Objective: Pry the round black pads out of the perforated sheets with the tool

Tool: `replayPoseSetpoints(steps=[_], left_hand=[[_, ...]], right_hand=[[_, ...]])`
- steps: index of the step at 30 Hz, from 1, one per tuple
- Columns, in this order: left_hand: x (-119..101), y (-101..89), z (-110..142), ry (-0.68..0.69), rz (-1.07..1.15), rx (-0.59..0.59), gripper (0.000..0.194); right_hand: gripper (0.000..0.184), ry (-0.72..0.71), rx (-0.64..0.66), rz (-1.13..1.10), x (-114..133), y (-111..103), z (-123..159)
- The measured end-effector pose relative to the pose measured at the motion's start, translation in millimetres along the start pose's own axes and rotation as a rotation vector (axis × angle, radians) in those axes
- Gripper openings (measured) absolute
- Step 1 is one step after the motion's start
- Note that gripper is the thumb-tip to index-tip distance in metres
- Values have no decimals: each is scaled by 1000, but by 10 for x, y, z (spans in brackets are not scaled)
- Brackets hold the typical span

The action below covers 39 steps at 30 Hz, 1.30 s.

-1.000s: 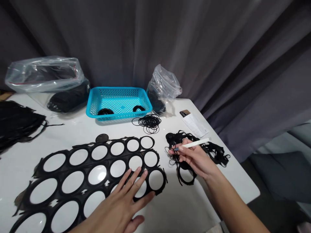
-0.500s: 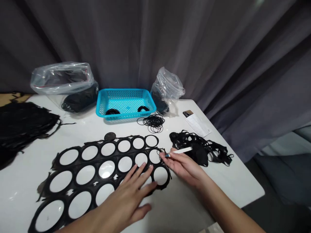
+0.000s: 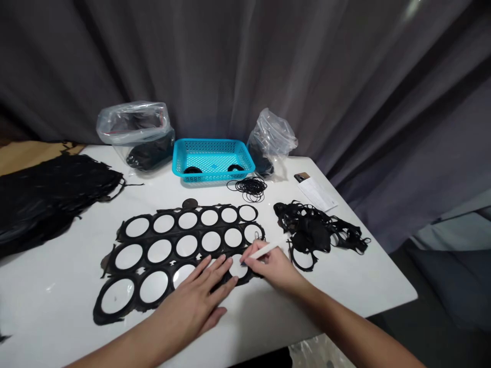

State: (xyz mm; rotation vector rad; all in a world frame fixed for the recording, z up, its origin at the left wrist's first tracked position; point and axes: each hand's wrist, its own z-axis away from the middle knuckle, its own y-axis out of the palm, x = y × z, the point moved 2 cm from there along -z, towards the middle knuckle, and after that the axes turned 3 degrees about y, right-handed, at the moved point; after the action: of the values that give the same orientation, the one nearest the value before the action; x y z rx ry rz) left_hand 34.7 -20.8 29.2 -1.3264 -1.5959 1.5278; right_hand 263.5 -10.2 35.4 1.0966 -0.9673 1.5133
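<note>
Left hand (image 3: pixel 194 301) lies flat, fingers spread, on the sheet (image 3: pixel 176 245); at its 2 o'clock, right hand (image 3: pixel 274 266) fingers pinch a tool (image 3: pixel 264 250).

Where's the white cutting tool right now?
In the head view, the white tool is in the right hand, right of centre, tip down at the black punched sheet's near right corner.

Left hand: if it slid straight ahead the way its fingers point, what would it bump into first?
The left hand lies flat on the black sheet, fingers aimed up-right. It would probably meet the right hand and its white tool first.
</note>
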Motion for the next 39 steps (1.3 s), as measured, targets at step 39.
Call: replayPoseSetpoints(steps=[39], left_hand=[[200, -5, -75, -154, -38, -49, 61]], right_hand=[[11, -180, -27, 457, 127, -27, -402]])
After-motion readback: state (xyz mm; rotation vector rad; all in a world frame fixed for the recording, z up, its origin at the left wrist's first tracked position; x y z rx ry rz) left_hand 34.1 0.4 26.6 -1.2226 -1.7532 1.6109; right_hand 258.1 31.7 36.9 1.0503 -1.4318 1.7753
